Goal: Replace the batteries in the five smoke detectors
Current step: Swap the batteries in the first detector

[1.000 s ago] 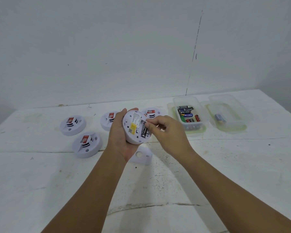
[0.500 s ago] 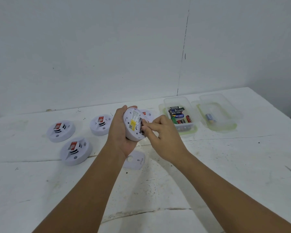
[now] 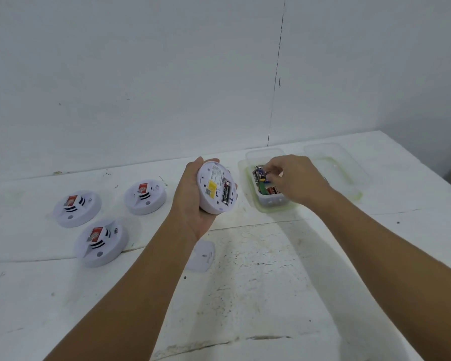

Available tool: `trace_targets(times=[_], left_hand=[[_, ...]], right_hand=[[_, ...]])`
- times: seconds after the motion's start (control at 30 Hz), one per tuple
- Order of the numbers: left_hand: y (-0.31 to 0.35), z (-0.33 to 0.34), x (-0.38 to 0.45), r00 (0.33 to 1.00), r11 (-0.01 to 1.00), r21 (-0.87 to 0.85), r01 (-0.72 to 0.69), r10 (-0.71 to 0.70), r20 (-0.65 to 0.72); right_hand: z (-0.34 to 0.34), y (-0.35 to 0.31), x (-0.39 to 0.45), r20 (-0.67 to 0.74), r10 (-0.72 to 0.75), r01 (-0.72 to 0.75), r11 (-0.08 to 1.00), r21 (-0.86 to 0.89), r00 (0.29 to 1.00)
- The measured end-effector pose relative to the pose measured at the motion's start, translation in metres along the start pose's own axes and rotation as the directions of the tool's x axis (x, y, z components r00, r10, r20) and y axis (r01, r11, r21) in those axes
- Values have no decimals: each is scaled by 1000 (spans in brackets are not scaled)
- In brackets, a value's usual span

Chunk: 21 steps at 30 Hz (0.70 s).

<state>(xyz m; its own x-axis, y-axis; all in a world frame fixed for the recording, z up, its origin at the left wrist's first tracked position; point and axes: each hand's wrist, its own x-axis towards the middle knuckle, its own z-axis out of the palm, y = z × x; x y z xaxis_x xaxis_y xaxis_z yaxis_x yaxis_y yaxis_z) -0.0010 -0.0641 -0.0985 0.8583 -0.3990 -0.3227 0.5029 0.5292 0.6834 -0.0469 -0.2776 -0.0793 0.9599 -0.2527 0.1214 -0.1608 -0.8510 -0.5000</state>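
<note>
Scuffed white bench (image 3: 258,295) against bare white wall (image 3: 141,74). Left hand (image 3: 193,201) gripping smoke detector (image 3: 215,190), one battery (image 3: 225,192) inside; right hand (image 3: 294,178) pinching among batteries in clear box (image 3: 267,201).

Left hand (image 3: 193,204) cupped, gripping; right hand (image 3: 294,178) pinching.

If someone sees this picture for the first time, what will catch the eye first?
The left hand holds an opened smoke detector in mid-frame, one battery showing inside. Beside it, the right hand reaches into a clear box of batteries. Three closed detectors lie at left.
</note>
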Motion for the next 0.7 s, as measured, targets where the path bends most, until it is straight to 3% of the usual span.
trace_targets(times=[0.17, 0.43, 0.7], left_hand=[[-1, 6, 6, 1000, 998, 59, -11, 10, 6], [-5, 10, 18, 1000, 997, 79, 1, -1, 10], [-4, 11, 20, 1000, 996, 89, 6, -5, -4]], right_hand=[[3, 6, 15, 139, 53, -21, 974, -224, 989], [16, 5, 39, 266, 77, 51, 894, -446, 961], [8, 19, 50, 285, 33, 99, 894, -437, 958]])
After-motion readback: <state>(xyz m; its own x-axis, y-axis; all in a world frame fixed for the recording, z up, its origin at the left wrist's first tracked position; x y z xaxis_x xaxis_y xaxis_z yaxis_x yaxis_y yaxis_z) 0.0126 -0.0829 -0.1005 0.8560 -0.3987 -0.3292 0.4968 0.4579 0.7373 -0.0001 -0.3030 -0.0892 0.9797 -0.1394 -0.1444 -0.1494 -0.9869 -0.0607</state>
